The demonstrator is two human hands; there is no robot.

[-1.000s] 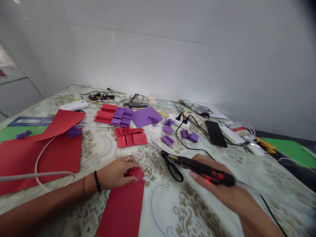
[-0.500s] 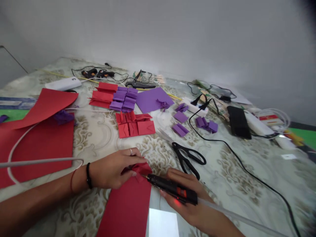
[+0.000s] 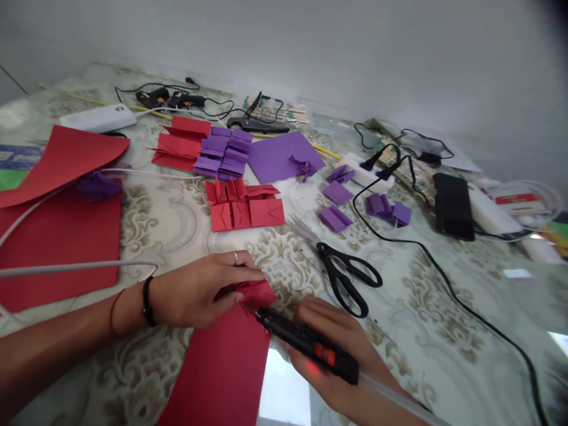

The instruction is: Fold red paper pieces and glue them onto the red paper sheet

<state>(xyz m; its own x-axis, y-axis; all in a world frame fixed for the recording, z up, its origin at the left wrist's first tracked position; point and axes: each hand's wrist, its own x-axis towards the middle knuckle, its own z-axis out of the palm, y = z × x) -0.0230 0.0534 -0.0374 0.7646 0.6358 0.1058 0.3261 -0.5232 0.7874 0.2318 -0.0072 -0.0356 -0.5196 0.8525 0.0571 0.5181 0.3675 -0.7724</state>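
Note:
My left hand [image 3: 202, 289] pinches a small folded red paper piece [image 3: 254, 291] against the top of a red paper sheet [image 3: 222, 373] lying at the near edge. My right hand [image 3: 337, 355] is wrapped round a black glue gun [image 3: 306, 344] with a red switch and a clear glue stick at its back. The gun's tip sits right at the folded red piece, just under my left fingers. Black scissors [image 3: 348, 278] lie just beyond my right hand.
Folded red pieces [image 3: 244, 207] and purple pieces [image 3: 224, 152] lie mid-table, with a purple sheet [image 3: 279, 157] behind. Large red sheets [image 3: 57, 231] and a white cable [image 3: 66, 269] are at left. A black cord [image 3: 448, 290], a phone [image 3: 452, 206] and a power strip [image 3: 361, 173] are at right.
My right hand brought the glue gun from the right, down and left, until its tip reached the folded red piece. The left hand stayed on the paper. The view tilted downward.

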